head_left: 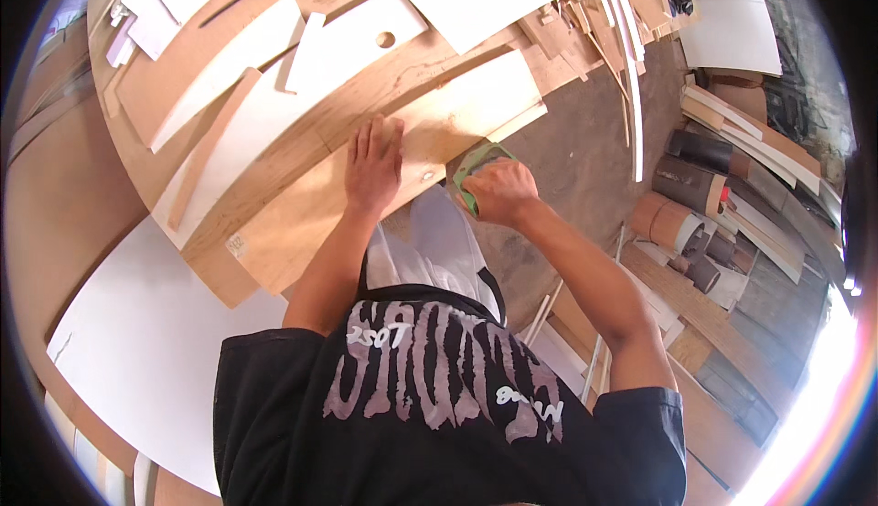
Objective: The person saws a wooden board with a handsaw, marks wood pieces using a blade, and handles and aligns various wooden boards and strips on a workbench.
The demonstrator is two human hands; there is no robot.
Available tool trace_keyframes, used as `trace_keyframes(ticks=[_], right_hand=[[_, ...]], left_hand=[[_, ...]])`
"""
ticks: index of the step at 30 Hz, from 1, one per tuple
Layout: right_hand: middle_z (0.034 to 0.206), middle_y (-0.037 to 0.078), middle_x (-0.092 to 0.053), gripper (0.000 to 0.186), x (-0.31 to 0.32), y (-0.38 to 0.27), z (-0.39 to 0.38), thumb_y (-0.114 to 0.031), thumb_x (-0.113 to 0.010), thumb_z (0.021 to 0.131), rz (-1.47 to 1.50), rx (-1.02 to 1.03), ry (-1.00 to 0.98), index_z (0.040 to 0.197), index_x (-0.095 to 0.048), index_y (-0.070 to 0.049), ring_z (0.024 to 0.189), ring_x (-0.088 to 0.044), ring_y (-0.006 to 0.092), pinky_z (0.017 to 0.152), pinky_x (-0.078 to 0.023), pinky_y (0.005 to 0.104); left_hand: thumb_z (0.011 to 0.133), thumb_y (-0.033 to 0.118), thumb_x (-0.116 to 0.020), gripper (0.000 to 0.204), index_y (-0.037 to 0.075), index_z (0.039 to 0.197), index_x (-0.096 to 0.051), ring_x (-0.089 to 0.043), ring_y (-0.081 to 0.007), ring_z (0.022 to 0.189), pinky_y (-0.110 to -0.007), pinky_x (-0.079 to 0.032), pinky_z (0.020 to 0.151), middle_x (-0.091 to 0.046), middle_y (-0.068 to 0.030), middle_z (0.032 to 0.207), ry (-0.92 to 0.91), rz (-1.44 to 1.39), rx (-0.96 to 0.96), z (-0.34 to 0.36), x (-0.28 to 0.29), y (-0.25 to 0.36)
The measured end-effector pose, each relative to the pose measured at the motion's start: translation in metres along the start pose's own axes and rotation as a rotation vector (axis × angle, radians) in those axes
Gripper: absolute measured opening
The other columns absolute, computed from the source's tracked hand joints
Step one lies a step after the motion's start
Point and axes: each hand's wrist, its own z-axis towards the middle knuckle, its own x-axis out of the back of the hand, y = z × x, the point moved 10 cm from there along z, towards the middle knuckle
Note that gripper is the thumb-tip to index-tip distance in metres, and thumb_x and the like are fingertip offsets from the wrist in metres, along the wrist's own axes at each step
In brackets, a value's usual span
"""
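My left hand (373,163) presses down on a long pale wooden board (315,218), its fingers stretched out flat across the surface. The board lies slantwise over the near edge of the workbench (215,268). At the board's near right edge, my right hand (501,191) is closed round the green loop handle of a handsaw (490,151). The saw's blade is mostly hidden beside the board and in shadow. A small round mark or hole shows in the board between my two hands.
Across the bench lie white panels (343,63), a narrow wooden strip (215,145) and offcuts. Long white strips (631,76) overhang its right end. Cylindrical rolls (660,220) and stacked boards (773,163) crowd the floor on the right. A large white sheet (151,332) stands at the left.
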Motion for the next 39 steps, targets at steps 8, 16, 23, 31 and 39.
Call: trace_keyframes(ticks=[8,16,23,31,39], right_hand=[[0.067,0.007,-0.065,0.029,0.042,-0.029,-0.074,-0.04,-0.068,0.088,0.074,0.166,0.321,0.073,-0.065,-0.015,0.07,-0.068,0.0291,0.069,-0.054,0.0441],[0.076,0.008,-0.072,0.025,0.013,0.003,-0.026,-0.038,-0.068,0.086,0.048,0.119,0.262,0.076,-0.069,-0.015,0.075,-0.071,0.0323,0.074,-0.056,0.0442],[0.076,0.01,-0.071,0.026,0.012,-0.008,-0.021,-0.039,-0.068,0.086,0.01,0.038,0.169,0.077,-0.069,-0.015,0.077,-0.071,0.0341,0.075,-0.056,0.0451],[0.06,0.003,-0.059,0.031,0.078,-0.049,-0.09,-0.033,-0.076,0.081,0.103,0.222,0.521,0.063,-0.057,-0.015,0.059,-0.063,0.0238,0.061,-0.051,0.0382],[0.058,0.004,-0.06,0.031,0.086,-0.031,-0.078,-0.035,-0.074,0.083,0.055,0.174,0.455,0.065,-0.059,-0.015,0.058,-0.064,0.0263,0.06,-0.052,0.0398]], left_hand=[[0.102,0.026,-0.058,0.051,0.017,0.152,-0.052,-0.047,-0.0355,0.139,-0.051,-0.034,0.119,-0.046,-0.0179,0.154,0.031,-0.029,-0.001,0.0,0.005,-0.004],[0.103,0.026,-0.057,0.051,0.017,0.152,-0.051,-0.047,-0.0365,0.139,-0.052,-0.034,0.119,-0.046,-0.0182,0.154,0.079,-0.074,-0.03,0.009,0.004,0.0],[0.104,0.028,-0.056,0.051,0.018,0.153,-0.05,-0.045,-0.0359,0.141,-0.051,-0.032,0.12,-0.046,-0.0167,0.154,0.007,-0.043,0.007,0.001,-0.002,-0.003],[0.102,0.027,-0.058,0.051,0.018,0.152,-0.051,-0.048,-0.0353,0.138,-0.051,-0.035,0.118,-0.048,-0.0179,0.153,0.056,-0.027,-0.015,0.0,0.002,-0.003],[0.102,0.027,-0.059,0.051,0.016,0.151,-0.053,-0.046,-0.0385,0.138,-0.052,-0.035,0.118,-0.046,-0.0194,0.153,0.054,-0.028,-0.04,0.004,0.003,0.0]])
